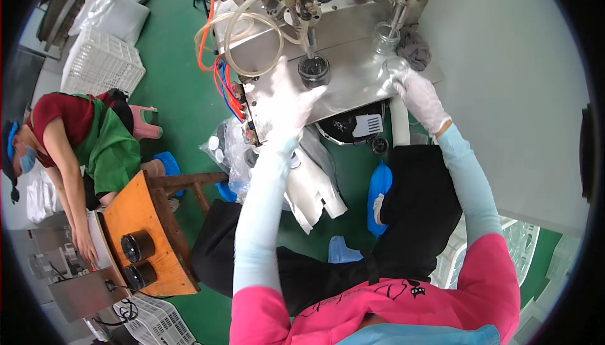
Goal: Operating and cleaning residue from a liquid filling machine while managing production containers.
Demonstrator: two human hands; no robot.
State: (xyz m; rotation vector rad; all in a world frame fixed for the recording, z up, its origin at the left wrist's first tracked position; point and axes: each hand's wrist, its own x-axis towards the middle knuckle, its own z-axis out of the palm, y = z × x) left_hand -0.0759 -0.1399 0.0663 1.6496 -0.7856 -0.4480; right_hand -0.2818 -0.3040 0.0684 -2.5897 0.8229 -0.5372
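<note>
Two white-gloved hands work at a steel machine bed (353, 68), a clear glass jar (391, 71) in the right.

With the clock face laid over the view, the right hand (423, 100), at two o'clock, pinches that jar by its side with thumb and fingers, at half past one. The left hand (285, 107), just short of twelve, is open, thumb spread from the fingers, with nothing seen in its grip; the thumb is just beside a dark-filled jar (314, 71) under a nozzle at twelve, though whether they touch cannot be told. A second clear jar (384, 40) stands under another nozzle at one, beside a crumpled grey cloth (416, 50). At nine, a co-worker (60, 115) leans forward.
</note>
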